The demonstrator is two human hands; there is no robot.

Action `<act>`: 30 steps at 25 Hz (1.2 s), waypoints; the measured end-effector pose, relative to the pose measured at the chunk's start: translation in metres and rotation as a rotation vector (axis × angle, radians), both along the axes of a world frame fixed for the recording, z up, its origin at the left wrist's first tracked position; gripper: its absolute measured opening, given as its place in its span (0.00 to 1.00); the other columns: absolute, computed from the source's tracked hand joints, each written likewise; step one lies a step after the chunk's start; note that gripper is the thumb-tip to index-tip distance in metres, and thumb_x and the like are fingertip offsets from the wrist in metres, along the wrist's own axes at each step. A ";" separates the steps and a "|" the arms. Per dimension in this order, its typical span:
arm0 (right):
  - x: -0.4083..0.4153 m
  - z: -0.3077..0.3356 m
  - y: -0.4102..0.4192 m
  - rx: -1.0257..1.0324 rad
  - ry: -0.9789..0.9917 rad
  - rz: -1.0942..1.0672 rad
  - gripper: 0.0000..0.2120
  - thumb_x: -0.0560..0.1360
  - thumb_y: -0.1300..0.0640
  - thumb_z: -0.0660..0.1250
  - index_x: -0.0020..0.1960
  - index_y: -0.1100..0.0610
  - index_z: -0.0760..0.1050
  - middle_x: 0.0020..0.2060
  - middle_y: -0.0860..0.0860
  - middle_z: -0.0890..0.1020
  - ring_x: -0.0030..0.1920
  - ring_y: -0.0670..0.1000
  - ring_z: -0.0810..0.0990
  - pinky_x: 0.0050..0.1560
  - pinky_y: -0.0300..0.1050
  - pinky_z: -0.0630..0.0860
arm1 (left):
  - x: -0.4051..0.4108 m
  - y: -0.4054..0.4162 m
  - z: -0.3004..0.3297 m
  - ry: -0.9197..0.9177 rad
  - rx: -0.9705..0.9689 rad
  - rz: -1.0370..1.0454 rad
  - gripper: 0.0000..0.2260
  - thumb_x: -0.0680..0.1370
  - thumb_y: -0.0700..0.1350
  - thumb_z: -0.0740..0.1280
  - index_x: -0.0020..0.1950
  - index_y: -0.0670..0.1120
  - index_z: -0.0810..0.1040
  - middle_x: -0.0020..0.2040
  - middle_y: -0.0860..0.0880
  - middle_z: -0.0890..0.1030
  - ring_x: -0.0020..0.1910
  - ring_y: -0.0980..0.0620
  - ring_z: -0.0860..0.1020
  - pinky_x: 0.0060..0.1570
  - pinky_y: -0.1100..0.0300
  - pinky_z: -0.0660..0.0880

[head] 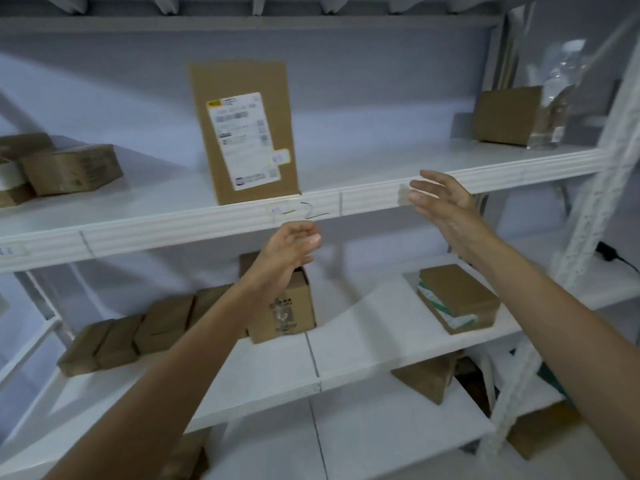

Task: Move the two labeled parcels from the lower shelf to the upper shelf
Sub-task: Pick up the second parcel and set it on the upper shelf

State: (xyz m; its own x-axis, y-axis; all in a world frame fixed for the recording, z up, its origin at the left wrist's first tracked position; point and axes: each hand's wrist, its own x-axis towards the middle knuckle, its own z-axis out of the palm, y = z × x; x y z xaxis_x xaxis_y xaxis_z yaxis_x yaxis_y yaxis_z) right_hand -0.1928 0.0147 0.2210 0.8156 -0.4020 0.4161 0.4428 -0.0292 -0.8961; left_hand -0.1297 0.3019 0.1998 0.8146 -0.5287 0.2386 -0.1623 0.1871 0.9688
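A tall brown parcel with a white shipping label (pixel 244 133) stands upright on the upper shelf (pixel 433 199), near its front edge. My left hand (pixel 289 249) hovers just below that edge, fingers loosely curled, holding nothing. My right hand (pixel 441 202) is raised in front of the shelf edge, to the right of the parcel, fingers spread and empty. On the lower shelf (pixel 346 344), a flat parcel with a green-and-white label (pixel 457 299) lies at the right. A small printed carton (pixel 284 306) stands behind my left wrist.
Plain brown boxes (pixel 69 169) lie at the upper shelf's left. A box (pixel 505 116) and a clear plastic bottle (pixel 554 109) stand at its right. Several flat boxes (pixel 131 334) lean in a row at the lower shelf's left. White uprights (pixel 588 216) frame the right side.
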 end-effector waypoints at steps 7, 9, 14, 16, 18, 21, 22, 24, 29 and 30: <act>-0.069 -0.069 -0.153 0.021 0.284 -0.128 0.20 0.72 0.58 0.77 0.62 0.52 0.76 0.62 0.55 0.81 0.62 0.53 0.80 0.59 0.46 0.75 | -0.034 -0.173 -0.063 0.180 0.091 -0.023 0.03 0.81 0.42 0.66 0.53 0.49 0.76 0.56 0.49 0.80 0.57 0.47 0.79 0.63 0.51 0.72; -0.082 -0.089 -0.187 0.012 0.349 -0.153 0.23 0.68 0.54 0.79 0.61 0.51 0.77 0.63 0.56 0.81 0.62 0.54 0.80 0.62 0.48 0.75 | -0.039 -0.210 -0.081 0.219 0.133 -0.031 0.04 0.80 0.46 0.68 0.54 0.49 0.76 0.62 0.46 0.78 0.63 0.44 0.78 0.65 0.50 0.71; -0.080 -0.128 -0.249 0.031 0.511 -0.151 0.35 0.53 0.42 0.83 0.58 0.48 0.78 0.61 0.52 0.81 0.63 0.53 0.79 0.60 0.50 0.77 | -0.031 -0.289 -0.119 0.292 0.252 0.007 0.17 0.77 0.51 0.71 0.61 0.46 0.71 0.71 0.41 0.73 0.69 0.41 0.74 0.63 0.51 0.71; -0.067 -0.140 -0.269 0.064 0.575 -0.117 0.37 0.53 0.40 0.82 0.59 0.48 0.76 0.61 0.50 0.79 0.65 0.52 0.77 0.53 0.45 0.76 | -0.017 -0.315 -0.141 0.314 0.278 0.010 0.21 0.76 0.52 0.72 0.64 0.46 0.70 0.72 0.41 0.72 0.70 0.41 0.73 0.64 0.50 0.70; -0.049 -0.155 -0.287 0.061 0.616 -0.113 0.41 0.57 0.41 0.81 0.66 0.51 0.74 0.65 0.51 0.77 0.67 0.53 0.75 0.57 0.46 0.75 | 0.002 -0.339 -0.160 0.359 0.285 0.019 0.29 0.75 0.53 0.73 0.71 0.45 0.68 0.73 0.42 0.71 0.70 0.42 0.72 0.69 0.48 0.69; -0.013 -0.178 -0.305 0.023 0.707 -0.138 0.36 0.64 0.44 0.80 0.68 0.52 0.72 0.67 0.52 0.75 0.67 0.52 0.74 0.66 0.51 0.73 | 0.035 -0.372 -0.184 0.445 0.354 0.050 0.36 0.74 0.54 0.74 0.76 0.44 0.63 0.75 0.43 0.69 0.73 0.41 0.70 0.74 0.46 0.67; -0.002 -0.185 -0.308 0.000 0.747 -0.132 0.33 0.66 0.46 0.80 0.67 0.52 0.72 0.67 0.52 0.74 0.66 0.52 0.73 0.65 0.49 0.72 | 0.044 -0.380 -0.193 0.463 0.390 0.052 0.37 0.74 0.55 0.74 0.77 0.44 0.62 0.76 0.43 0.68 0.74 0.41 0.69 0.74 0.46 0.67; 0.020 -0.198 -0.315 -0.059 0.801 -0.104 0.31 0.69 0.49 0.78 0.68 0.52 0.70 0.67 0.53 0.75 0.62 0.51 0.73 0.61 0.46 0.69 | 0.058 -0.397 -0.211 0.484 0.434 0.051 0.39 0.74 0.57 0.73 0.78 0.42 0.61 0.77 0.42 0.67 0.75 0.41 0.68 0.73 0.45 0.66; 0.060 -0.234 -0.336 -0.139 0.926 -0.067 0.36 0.70 0.49 0.78 0.73 0.55 0.67 0.66 0.54 0.72 0.66 0.54 0.73 0.59 0.44 0.69 | 0.082 -0.428 -0.256 0.658 0.492 0.095 0.42 0.74 0.60 0.72 0.79 0.40 0.60 0.78 0.42 0.67 0.75 0.40 0.68 0.71 0.45 0.68; 0.064 -0.240 -0.338 -0.157 0.952 -0.049 0.38 0.70 0.49 0.78 0.74 0.55 0.66 0.67 0.54 0.71 0.67 0.55 0.73 0.58 0.44 0.70 | 0.081 -0.432 -0.264 0.683 0.505 0.095 0.41 0.74 0.60 0.72 0.79 0.40 0.61 0.77 0.42 0.68 0.75 0.41 0.68 0.71 0.46 0.68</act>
